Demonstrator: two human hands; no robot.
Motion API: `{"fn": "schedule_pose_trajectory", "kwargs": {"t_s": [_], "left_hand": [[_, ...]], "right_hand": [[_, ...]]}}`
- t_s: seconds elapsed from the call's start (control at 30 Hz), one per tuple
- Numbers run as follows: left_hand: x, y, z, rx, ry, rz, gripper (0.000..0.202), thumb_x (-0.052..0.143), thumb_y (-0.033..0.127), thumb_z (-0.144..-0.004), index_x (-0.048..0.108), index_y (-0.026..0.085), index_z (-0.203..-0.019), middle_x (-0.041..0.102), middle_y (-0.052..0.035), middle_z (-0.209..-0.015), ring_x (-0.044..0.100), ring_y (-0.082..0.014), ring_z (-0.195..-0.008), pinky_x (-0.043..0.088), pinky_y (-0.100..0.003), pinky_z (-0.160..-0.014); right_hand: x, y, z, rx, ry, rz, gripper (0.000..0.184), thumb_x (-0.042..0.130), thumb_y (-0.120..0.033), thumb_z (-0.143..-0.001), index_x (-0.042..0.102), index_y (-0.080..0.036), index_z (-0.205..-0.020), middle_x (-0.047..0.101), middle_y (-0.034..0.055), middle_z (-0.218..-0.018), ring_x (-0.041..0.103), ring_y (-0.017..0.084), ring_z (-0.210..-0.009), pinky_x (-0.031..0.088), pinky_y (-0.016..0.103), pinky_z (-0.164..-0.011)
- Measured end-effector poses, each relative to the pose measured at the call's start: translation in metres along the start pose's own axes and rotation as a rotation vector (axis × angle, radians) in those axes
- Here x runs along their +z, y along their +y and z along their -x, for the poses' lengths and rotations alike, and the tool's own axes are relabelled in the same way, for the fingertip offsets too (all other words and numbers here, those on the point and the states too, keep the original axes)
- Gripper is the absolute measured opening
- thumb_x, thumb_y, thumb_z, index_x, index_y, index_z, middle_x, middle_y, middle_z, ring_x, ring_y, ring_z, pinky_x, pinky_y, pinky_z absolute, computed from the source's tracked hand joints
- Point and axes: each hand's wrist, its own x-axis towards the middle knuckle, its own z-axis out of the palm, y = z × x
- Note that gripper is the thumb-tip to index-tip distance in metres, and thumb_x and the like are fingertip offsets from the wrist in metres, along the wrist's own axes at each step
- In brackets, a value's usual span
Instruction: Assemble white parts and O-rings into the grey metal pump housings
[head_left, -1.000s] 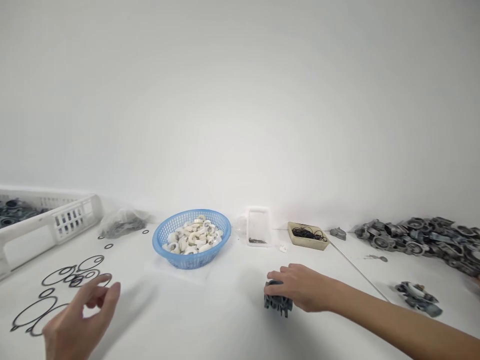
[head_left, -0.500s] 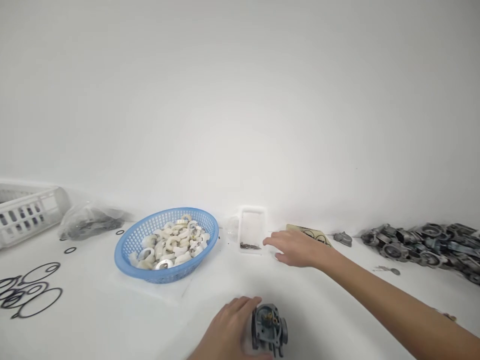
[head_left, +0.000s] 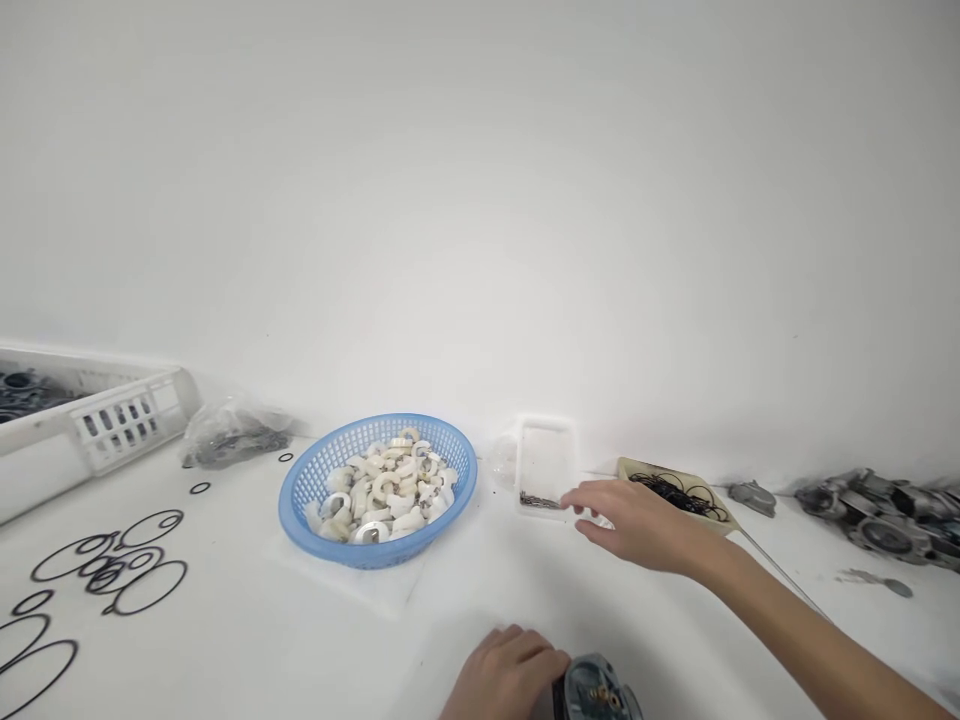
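The fingers (head_left: 525,650) of the left hand (head_left: 504,678) are curled against the side of a grey metal part (head_left: 598,692) at the bottom edge of the view; the hand rests on the part, but whether the fingers actually clasp it cannot be told, as the lower portion is cut off by the frame. The part sits on the white desk (head_left: 247,640) directly in front of the person. The right hand (head_left: 634,520) is stretched forward over the desk, palm down, fingers loosely spread and holding nothing, with the fingertips just at the near corner of a small clear plastic tray (head_left: 546,468). That tray holds a thin row of small dark pins (head_left: 537,499) along its near edge. Just right of the hand lies a shallow beige tray (head_left: 675,482) containing thin black rings. A thin metal rod (head_left: 784,578) runs from that tray toward the person, passing behind the right forearm. Left of the clear tray stands a blue mesh basket (head_left: 379,488) filled with white curved plastic pieces. Further left, a clear bag (head_left: 234,437) of dark small items lies near the wall, and black rubber rings (head_left: 112,570) of several sizes lie loose on the desk. A white slotted crate (head_left: 90,432) occupies the far left. A pile of grey metal castings (head_left: 877,508) lies at the far right.
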Motion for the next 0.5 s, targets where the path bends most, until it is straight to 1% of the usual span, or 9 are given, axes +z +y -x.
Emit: {"fn": "schedule_pose_trajectory", "kwargs": {"t_s": [0.07, 0.1, 0.13, 0.2, 0.23, 0.3, 0.37, 0.43, 0.5], "left_hand": [[0.000, 0.000, 0.001, 0.012, 0.009, -0.024, 0.046, 0.073, 0.066, -0.088, 0.070, 0.029, -0.115, 0.078, -0.0029, -0.106, 0.071, -0.0241, -0.093, 0.049, -0.030, -0.082], [0.000, 0.000, 0.001, 0.014, 0.015, -0.035, 0.045, 0.073, 0.065, -0.089, 0.070, 0.028, -0.113, 0.078, -0.0028, -0.105, 0.071, -0.0237, -0.092, 0.049, -0.030, -0.081], [0.000, 0.001, 0.001, 0.014, 0.021, -0.046, 0.043, 0.072, 0.065, -0.090, 0.070, 0.028, -0.113, 0.078, -0.0029, -0.105, 0.071, -0.0234, -0.091, 0.048, -0.030, -0.080], [0.001, 0.001, 0.000, 0.016, 0.029, -0.067, 0.041, 0.068, 0.065, -0.093, 0.070, 0.028, -0.112, 0.078, -0.0032, -0.104, 0.071, -0.0227, -0.090, 0.048, -0.029, -0.079], [0.002, 0.000, -0.001, 0.017, 0.034, -0.077, 0.041, 0.067, 0.065, -0.094, 0.071, 0.028, -0.112, 0.078, -0.0033, -0.103, 0.071, -0.0225, -0.090, 0.048, -0.029, -0.079], [0.007, -0.002, -0.003, 0.017, 0.042, -0.096, 0.039, 0.064, 0.064, -0.097, 0.072, 0.029, -0.112, 0.079, -0.0032, -0.101, 0.071, -0.0223, -0.088, 0.049, -0.029, -0.078], [0.012, -0.004, -0.006, 0.006, 0.046, -0.121, 0.037, 0.062, 0.063, -0.098, 0.073, 0.030, -0.109, 0.079, -0.0031, -0.098, 0.071, -0.0222, -0.085, 0.049, -0.029, -0.075], [0.017, -0.006, -0.008, -0.015, 0.036, -0.151, 0.035, 0.062, 0.062, -0.098, 0.075, 0.031, -0.107, 0.079, -0.0034, -0.094, 0.071, -0.0223, -0.081, 0.049, -0.030, -0.071], [0.021, -0.007, -0.011, -0.043, 0.025, -0.168, 0.032, 0.063, 0.061, -0.098, 0.076, 0.032, -0.106, 0.079, -0.0036, -0.092, 0.071, -0.0228, -0.079, 0.048, -0.031, -0.067]], "right_hand": [[-0.004, 0.003, 0.017, 0.026, -0.013, -0.013, 0.032, 0.047, -0.035, -0.103, 0.071, -0.032, -0.125, 0.073, 0.0050, -0.121, 0.068, 0.028, -0.108, 0.052, 0.038, -0.088], [-0.006, 0.004, 0.021, 0.042, -0.026, -0.004, 0.031, 0.047, -0.035, -0.103, 0.072, -0.032, -0.122, 0.074, 0.0052, -0.118, 0.069, 0.028, -0.105, 0.052, 0.038, -0.086], [-0.008, 0.005, 0.021, 0.050, -0.035, 0.010, 0.031, 0.046, -0.034, -0.103, 0.072, -0.031, -0.120, 0.074, 0.0054, -0.116, 0.069, 0.028, -0.104, 0.052, 0.038, -0.085], [-0.011, 0.001, 0.012, 0.030, -0.036, 0.029, 0.030, 0.047, -0.031, -0.102, 0.074, -0.030, -0.116, 0.075, 0.0051, -0.112, 0.069, 0.028, -0.102, 0.052, 0.038, -0.083], [-0.013, -0.005, 0.003, 0.004, -0.027, 0.040, 0.030, 0.047, -0.029, -0.102, 0.074, -0.029, -0.114, 0.076, 0.0047, -0.111, 0.069, 0.027, -0.102, 0.052, 0.037, -0.082], [-0.016, -0.024, -0.021, -0.067, -0.009, 0.067, 0.028, 0.049, -0.025, -0.101, 0.075, -0.028, -0.112, 0.076, 0.0035, -0.110, 0.070, 0.026, -0.099, 0.051, 0.035, -0.081], [-0.019, -0.050, -0.050, -0.147, 0.003, 0.093, 0.027, 0.052, -0.021, -0.099, 0.075, -0.027, -0.112, 0.077, 0.0028, -0.110, 0.070, 0.025, -0.099, 0.051, 0.034, -0.082], [-0.020, -0.081, -0.081, -0.217, 0.018, 0.104, 0.029, 0.054, -0.019, -0.098, 0.074, -0.028, -0.117, 0.076, 0.0025, -0.116, 0.069, 0.025, -0.107, 0.050, 0.034, -0.088], [-0.018, -0.112, -0.112, -0.274, 0.025, 0.117, 0.030, 0.054, -0.019, -0.099, 0.073, -0.028, -0.120, 0.074, 0.0026, -0.123, 0.067, 0.025, -0.113, 0.050, 0.033, -0.089]]}}
